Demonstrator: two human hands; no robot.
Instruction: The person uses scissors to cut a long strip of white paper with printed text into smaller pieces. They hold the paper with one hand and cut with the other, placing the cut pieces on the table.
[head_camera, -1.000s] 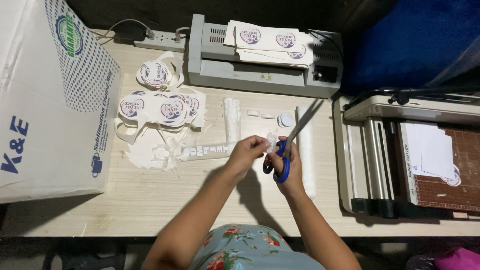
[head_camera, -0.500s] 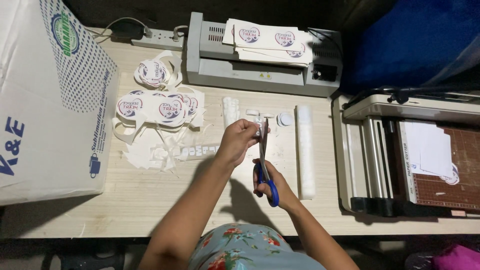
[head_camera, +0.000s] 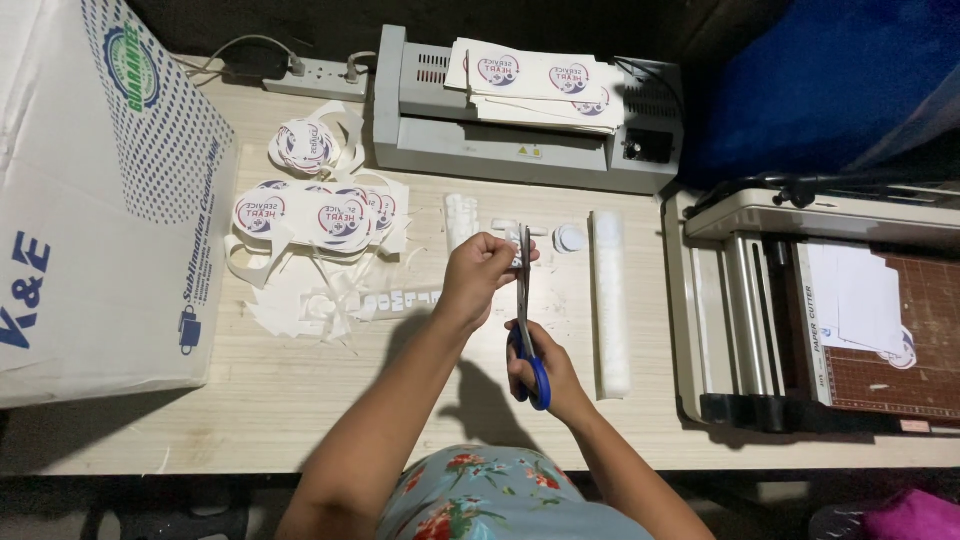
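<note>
My right hand (head_camera: 548, 372) grips blue-handled scissors (head_camera: 526, 330), blades pointing away from me toward the far side of the table. My left hand (head_camera: 478, 272) pinches a small white paper piece (head_camera: 516, 256) against the blades near their tips. Both hands hover over the light wooden table (head_camera: 300, 400), just in front of small white cut-outs (head_camera: 568, 238). To the left lie round printed stickers (head_camera: 320, 215) and curly paper offcuts (head_camera: 310, 300).
A grey laminator (head_camera: 500, 150) with printed sheets (head_camera: 540, 80) on top stands at the back. A paper cutter (head_camera: 830, 310) fills the right side. A large white box (head_camera: 90, 200) stands left. A white strip (head_camera: 610, 300) lies beside my right hand; a power strip (head_camera: 315, 72) at the back.
The scissors have swung from slanting right to pointing straight away from me, and my right hand has dropped closer to my body. My left hand has stayed near the paper piece.
</note>
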